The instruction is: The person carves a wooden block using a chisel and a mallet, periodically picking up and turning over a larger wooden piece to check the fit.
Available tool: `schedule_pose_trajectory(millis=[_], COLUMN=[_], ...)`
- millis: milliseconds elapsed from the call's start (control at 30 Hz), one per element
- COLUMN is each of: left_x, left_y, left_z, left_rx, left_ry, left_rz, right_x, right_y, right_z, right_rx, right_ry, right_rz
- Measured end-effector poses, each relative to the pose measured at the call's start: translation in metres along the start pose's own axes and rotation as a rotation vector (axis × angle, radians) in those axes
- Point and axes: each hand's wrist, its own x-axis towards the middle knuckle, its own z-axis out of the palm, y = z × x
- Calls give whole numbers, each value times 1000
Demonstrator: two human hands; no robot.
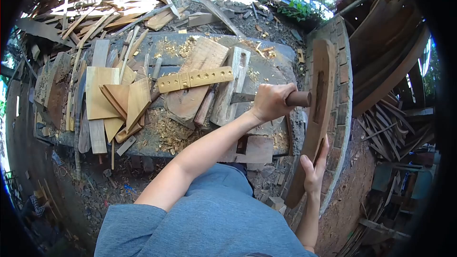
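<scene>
My left hand (275, 102) is closed around a tool's round wooden handle (299, 98). Its flat metal blade (243, 97) points left, over a grey wooden block (236, 74) with a slot. The handle's butt end appears close to or against a long curved wooden piece (323, 76); whether they touch is unclear. That piece has a dark slot along its face and stands tilted on my right. Near its lower end, my right hand (314, 166) grips it, thumb on the near side, other fingers partly hidden. A yellowish strip with several round holes (195, 80) lies left of the block.
Cut boards (102, 93) and sticks lie on the left of the worktop (152, 150), among wood chips. A wide plank (197, 66) lies near its middle. Beyond it are piled offcuts (85, 16). A low brick wall (340, 81) borders the right, with curved dark planks (390, 62) behind.
</scene>
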Motion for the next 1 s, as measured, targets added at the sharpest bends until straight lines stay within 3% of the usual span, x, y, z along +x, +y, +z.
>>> schedule_pose_trajectory(millis=[133, 233, 367, 433, 500, 700, 800, 833, 900, 967, 1000], left_x=[0, 14, 22, 16, 13, 5, 8, 7, 6, 3, 0], left_y=[-6, -17, -48, -35, -32, -10, -4, -2, 1, -4, -3], left_z=[-16, -41, -89, -112, -124, -136, -138, -137, -132, -124, -121], left_rx=[-57, -204, -409, -669, -677, -924, -468, -469, -212, -250, -348], left_ry=[122, 350, 702, 781, 834, 659, 409, 397, 346, 363, 394], left_rz=[-50, -158, -402, -544, -469, -335, -279, -279, -86, -76, -171], right_x=[-6, -5, -10, -15, -17, -16, -15, -15, -14, -13, -12], right_y=[17, 14, 11, 13, 11, 13, 12, 12, 15, 17, 18], right_z=[-4, 2, 12, 16, 20, 18, 21, 21, 22, 23, 24], right_rx=[198, 59, 84, 105, 115, 135, 133, 127, 101, 77, 82], right_ry=[115, 195, 135, 140, 131, 130, 129, 122, 128, 135, 135], right_rz=[30, -23, -45, -7, -15, -2, -15, -21, -30, -40, -59])
